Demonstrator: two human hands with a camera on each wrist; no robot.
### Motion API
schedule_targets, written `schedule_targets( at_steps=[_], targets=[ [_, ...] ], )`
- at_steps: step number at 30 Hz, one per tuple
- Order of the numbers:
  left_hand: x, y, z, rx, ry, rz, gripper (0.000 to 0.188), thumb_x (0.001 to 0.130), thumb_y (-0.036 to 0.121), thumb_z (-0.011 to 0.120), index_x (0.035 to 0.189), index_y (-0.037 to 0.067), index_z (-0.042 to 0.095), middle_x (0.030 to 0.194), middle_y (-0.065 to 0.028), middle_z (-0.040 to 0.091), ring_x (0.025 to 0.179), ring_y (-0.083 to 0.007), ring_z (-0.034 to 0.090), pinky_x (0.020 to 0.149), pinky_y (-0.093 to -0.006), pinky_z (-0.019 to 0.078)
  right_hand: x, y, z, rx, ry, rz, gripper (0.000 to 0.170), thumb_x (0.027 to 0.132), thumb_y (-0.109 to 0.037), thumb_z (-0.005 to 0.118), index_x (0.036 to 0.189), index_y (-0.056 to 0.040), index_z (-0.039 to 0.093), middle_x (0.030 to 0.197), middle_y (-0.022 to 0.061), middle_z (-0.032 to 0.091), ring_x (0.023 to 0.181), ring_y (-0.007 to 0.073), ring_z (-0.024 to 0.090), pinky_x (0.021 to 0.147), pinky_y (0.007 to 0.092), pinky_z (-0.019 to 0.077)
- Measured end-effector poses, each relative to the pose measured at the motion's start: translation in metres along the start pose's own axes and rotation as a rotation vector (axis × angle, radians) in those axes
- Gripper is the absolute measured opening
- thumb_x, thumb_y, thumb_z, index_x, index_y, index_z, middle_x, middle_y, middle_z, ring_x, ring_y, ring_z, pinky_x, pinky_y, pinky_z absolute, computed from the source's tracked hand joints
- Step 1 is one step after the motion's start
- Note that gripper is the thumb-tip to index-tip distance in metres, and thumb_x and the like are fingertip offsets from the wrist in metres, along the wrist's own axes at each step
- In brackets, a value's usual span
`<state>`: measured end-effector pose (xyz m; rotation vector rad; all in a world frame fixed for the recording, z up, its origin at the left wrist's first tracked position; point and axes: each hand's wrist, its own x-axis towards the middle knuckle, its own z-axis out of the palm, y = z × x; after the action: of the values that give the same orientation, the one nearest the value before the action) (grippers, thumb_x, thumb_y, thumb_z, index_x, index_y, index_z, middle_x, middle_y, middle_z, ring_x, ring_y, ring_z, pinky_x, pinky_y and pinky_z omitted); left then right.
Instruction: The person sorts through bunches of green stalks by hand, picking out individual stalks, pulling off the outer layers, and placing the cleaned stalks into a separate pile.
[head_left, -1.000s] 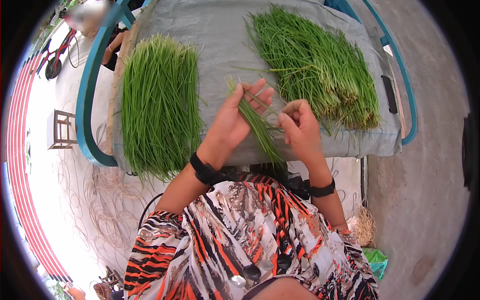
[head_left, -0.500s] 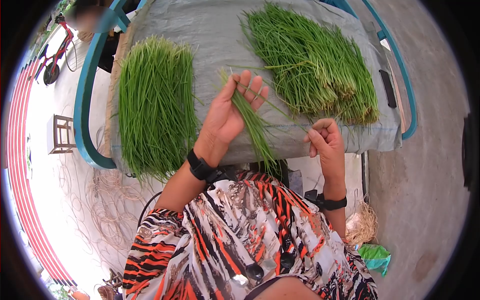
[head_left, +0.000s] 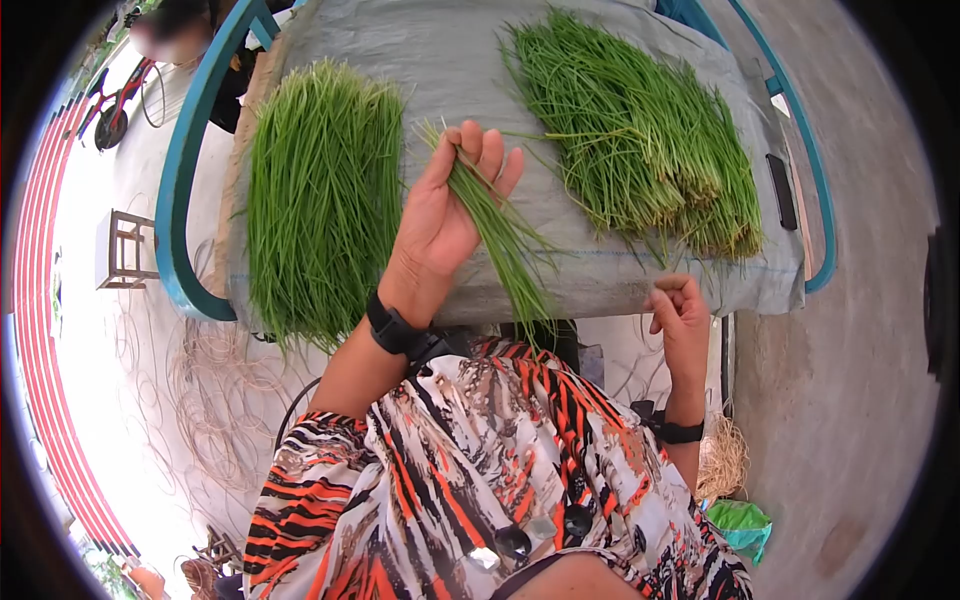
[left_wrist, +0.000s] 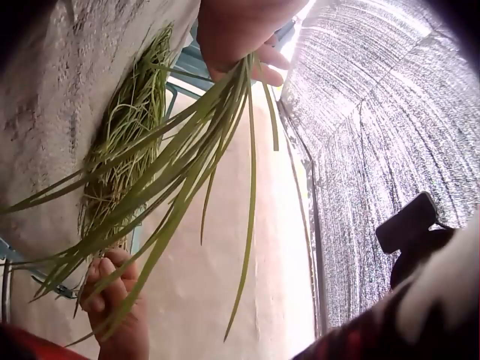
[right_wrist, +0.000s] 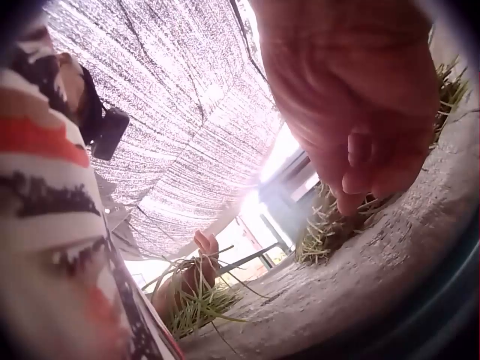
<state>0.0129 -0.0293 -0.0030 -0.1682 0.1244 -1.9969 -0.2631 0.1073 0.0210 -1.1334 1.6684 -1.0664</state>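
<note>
In the head view my left hand (head_left: 445, 215) pinches a small bunch of garlic chives (head_left: 500, 235) between thumb and fingers, pale ends up, green blades trailing down toward my lap. The left wrist view shows these blades (left_wrist: 187, 165) fanning out below that hand. Off to the right, past the table's front edge, my right hand (head_left: 683, 325) has its fingers curled and thumb against the forefinger. A thin dark strand, apparently a chive leaf (left_wrist: 77, 301), shows at its fingertips in the left wrist view. The right wrist view shows this hand's curled fingers (right_wrist: 356, 161) close up.
A neat pile of chives (head_left: 325, 200) lies at the table's left, a looser heap (head_left: 640, 140) at the right. Grey sheeting (head_left: 450, 60) covers the table between blue rails (head_left: 185, 180). A dark phone-like object (head_left: 781, 190) lies by the right edge. Another person sits at upper left.
My right hand has drawn away from the bunch to the right and down, pulling a leaf from it. The left hand has shifted left and up, still holding the bunch.
</note>
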Motion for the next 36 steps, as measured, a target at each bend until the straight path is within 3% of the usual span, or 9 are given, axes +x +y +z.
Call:
schedule_targets(
  at_steps=[2,5,8,14,20,27,30,33,36],
  targets=[
    [0.000,-0.001,0.001,0.033,-0.025,-0.001,0.022,0.098,0.022,0.041,0.098,0.007,0.058,0.103,-0.0020,0.065,0.105,-0.0208,0.058,0.108,-0.0421,0.0324,0.002,-0.014,0.007,-0.003,0.116,-0.090,0.013,0.086,-0.010,0.061,0.097,-0.0046,0.058,0.077,-0.0002,0.058,0.063,0.0055,0.048,0.056,0.0201,0.0398],
    [0.002,-0.009,0.005,0.090,-0.041,-0.008,0.023,0.098,0.023,0.041,0.097,0.008,0.058,0.104,-0.0018,0.065,0.107,-0.0212,0.057,0.108,-0.0421,0.0326,0.005,-0.053,0.027,-0.200,0.082,-0.478,0.010,0.083,-0.009,0.063,0.091,-0.0030,0.063,0.078,0.0008,0.057,0.070,0.0093,0.051,0.063,0.0234,0.0420],
    [0.001,-0.016,0.006,0.139,-0.043,-0.019,0.023,0.098,0.024,0.040,0.096,0.009,0.057,0.105,-0.0014,0.064,0.109,-0.0216,0.056,0.107,-0.0425,0.0334,0.013,-0.081,0.051,-0.250,-0.123,-0.560,0.009,0.079,-0.009,0.065,0.086,-0.0029,0.065,0.079,0.0030,0.057,0.072,0.0136,0.053,0.066,0.0257,0.0428],
    [-0.005,-0.027,0.013,0.265,-0.044,0.008,0.021,0.098,0.025,0.040,0.098,0.011,0.057,0.105,-0.0002,0.064,0.112,-0.0227,0.055,0.106,-0.0445,0.0350,0.027,-0.086,0.090,-0.373,-0.151,-0.548,0.016,0.074,-0.016,0.071,0.083,-0.0040,0.065,0.077,0.0060,0.058,0.068,0.0172,0.054,0.062,0.0296,0.0436],
    [-0.007,-0.029,0.014,0.305,-0.036,-0.008,0.020,0.098,0.025,0.040,0.098,0.012,0.056,0.105,0.0000,0.063,0.112,-0.0228,0.055,0.106,-0.0453,0.0352,0.037,-0.078,0.103,-0.250,-0.208,-0.509,0.015,0.074,-0.014,0.070,0.082,-0.0032,0.064,0.074,0.0063,0.058,0.065,0.0174,0.054,0.061,0.0297,0.0437],
    [-0.002,-0.029,0.011,0.294,-0.040,-0.003,0.020,0.099,0.025,0.040,0.099,0.012,0.055,0.106,-0.0006,0.063,0.112,-0.0228,0.055,0.106,-0.0459,0.0357,0.039,-0.072,0.100,-0.018,-0.246,-0.307,0.008,0.080,-0.008,0.065,0.084,-0.0016,0.061,0.076,-0.0002,0.059,0.068,0.0075,0.051,0.064,0.0232,0.0419],
    [-0.003,-0.028,0.019,0.325,0.084,0.044,0.020,0.099,0.025,0.040,0.098,0.011,0.054,0.097,0.0002,0.063,0.102,-0.0214,0.059,0.102,-0.0439,0.0400,0.040,-0.068,0.094,0.104,-0.214,-0.213,0.008,0.084,-0.009,0.064,0.086,-0.0020,0.061,0.077,-0.0026,0.059,0.068,0.0056,0.050,0.064,0.0216,0.0412],
    [0.001,-0.014,0.005,0.296,0.052,0.028,0.020,0.099,0.024,0.040,0.097,0.010,0.054,0.085,0.0007,0.059,0.086,-0.0171,0.059,0.089,-0.0364,0.0476,0.043,-0.066,0.088,0.293,-0.208,-0.153,0.009,0.086,-0.011,0.063,0.090,-0.0027,0.061,0.079,-0.0028,0.059,0.071,0.0050,0.050,0.066,0.0205,0.0409],
    [0.009,0.005,-0.014,0.255,-0.208,-0.159,0.020,0.098,0.024,0.042,0.096,0.008,0.054,0.077,0.0013,0.054,0.074,-0.0129,0.055,0.075,-0.0296,0.0485,0.048,-0.066,0.082,0.424,-0.225,-0.142,0.011,0.087,-0.012,0.062,0.094,-0.0028,0.061,0.081,-0.0026,0.059,0.074,0.0045,0.051,0.070,0.0201,0.0406]
  ],
)
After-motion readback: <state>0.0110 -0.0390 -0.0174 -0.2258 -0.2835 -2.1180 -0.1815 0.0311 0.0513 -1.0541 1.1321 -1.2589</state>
